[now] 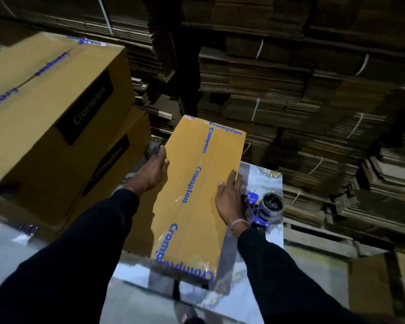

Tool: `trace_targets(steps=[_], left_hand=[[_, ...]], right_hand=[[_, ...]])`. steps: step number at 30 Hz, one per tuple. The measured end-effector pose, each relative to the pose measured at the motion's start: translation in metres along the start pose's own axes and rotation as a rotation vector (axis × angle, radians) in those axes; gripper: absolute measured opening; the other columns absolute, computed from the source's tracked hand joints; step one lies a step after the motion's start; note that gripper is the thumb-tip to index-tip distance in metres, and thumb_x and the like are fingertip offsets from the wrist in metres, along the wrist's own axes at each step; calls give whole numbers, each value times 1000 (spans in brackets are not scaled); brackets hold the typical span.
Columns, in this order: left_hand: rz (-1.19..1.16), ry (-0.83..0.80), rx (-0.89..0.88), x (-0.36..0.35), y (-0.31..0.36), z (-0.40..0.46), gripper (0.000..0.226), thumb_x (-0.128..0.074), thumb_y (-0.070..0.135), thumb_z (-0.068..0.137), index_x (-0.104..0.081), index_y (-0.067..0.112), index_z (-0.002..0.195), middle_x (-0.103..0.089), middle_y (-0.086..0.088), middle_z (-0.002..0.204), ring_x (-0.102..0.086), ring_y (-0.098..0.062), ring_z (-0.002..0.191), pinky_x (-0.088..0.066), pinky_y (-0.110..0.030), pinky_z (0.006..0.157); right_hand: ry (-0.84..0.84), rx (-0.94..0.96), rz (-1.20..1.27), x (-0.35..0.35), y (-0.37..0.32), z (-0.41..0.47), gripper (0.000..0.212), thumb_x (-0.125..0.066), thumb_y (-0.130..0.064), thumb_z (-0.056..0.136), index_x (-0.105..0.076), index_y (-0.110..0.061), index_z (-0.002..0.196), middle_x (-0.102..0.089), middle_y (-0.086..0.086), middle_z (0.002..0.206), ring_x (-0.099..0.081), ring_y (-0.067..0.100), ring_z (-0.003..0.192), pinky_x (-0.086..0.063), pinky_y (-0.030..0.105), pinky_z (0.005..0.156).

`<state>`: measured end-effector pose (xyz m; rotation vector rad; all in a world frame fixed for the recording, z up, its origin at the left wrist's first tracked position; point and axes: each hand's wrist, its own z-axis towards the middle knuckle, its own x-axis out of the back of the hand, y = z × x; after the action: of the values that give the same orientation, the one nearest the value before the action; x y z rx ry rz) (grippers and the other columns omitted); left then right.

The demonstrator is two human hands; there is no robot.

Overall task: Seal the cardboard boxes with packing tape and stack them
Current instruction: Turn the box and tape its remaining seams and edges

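Note:
A long brown cardboard box (192,183) lies on the work table (262,174), its top seam covered by clear tape printed with blue lettering. My left hand (153,170) holds its left edge, with the thumb over the top face. My right hand (228,197) rests on its right edge with straight fingers. A blue tape dispenser (265,206) with a roll on it lies on the table just right of my right hand. At the left, two taped boxes (47,108) stand stacked.
Tall bundles of flattened cardboard (302,90) tied with white string fill the back and right. Another brown box (388,284) sits low at the right, beyond the table's edge. The table surface is pale and glossy.

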<state>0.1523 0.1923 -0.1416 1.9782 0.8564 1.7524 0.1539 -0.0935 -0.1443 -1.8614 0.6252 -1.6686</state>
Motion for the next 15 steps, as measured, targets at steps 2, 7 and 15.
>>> trace_targets(steps=[2, 7, 15], left_hand=[[34, 8, 12, -1, 1, -34, 73, -22, 62, 106, -3, 26, 166, -31, -18, 163, -37, -36, 147, -32, -53, 121], [151, 31, -12, -8, -7, -109, 66, -24, 46, 111, -3, 19, 167, -37, -25, 158, -40, -40, 141, -36, -46, 110], [200, 43, -40, -12, -22, -167, 64, -25, 46, 111, -3, 24, 167, -16, -13, 171, -33, -36, 149, -36, -46, 114]], right_hand=[[2, 10, 11, -6, 3, -34, 63, -32, -30, 113, -5, -10, 166, 2, 13, 173, -23, 37, 155, -30, 39, 119], [2, -2, 77, -10, -1, -92, 62, -32, -30, 113, -6, -16, 167, 8, 9, 174, -22, 33, 157, -32, 35, 117], [8, -12, 27, -16, -4, -149, 62, -31, -32, 113, -4, -19, 167, 8, 6, 174, -35, 35, 150, -42, 35, 105]])
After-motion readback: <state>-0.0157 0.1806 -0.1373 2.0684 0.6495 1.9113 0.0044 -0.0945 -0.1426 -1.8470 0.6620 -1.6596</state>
